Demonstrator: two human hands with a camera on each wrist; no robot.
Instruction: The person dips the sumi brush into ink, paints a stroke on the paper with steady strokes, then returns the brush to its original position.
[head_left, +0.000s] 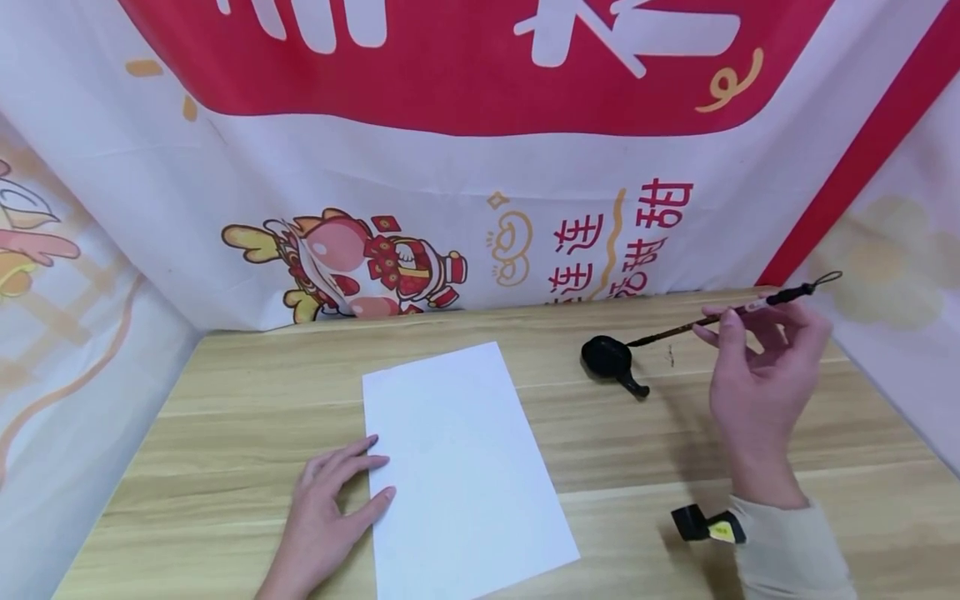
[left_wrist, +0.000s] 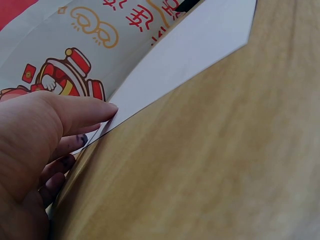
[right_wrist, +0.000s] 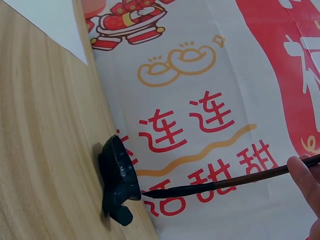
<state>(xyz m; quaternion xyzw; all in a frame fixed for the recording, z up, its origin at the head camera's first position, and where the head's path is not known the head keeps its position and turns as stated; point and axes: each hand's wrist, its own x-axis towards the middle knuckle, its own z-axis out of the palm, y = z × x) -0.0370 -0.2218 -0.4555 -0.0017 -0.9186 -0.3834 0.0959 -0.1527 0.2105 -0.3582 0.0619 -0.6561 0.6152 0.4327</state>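
There's the slim dark brush, slanting down from the right hand, black tip right at the rim of the round black dish with its stubby handle, while left of it the blank white paper lies flat, the left hand touching its left edge.

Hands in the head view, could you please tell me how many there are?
2: the left hand, touching the left edge of the white sheet, and the right hand, at right, holding the brush with its tip by the black dish.

Backdrop cloth: red 连连, 甜甜 (white characters cropped).
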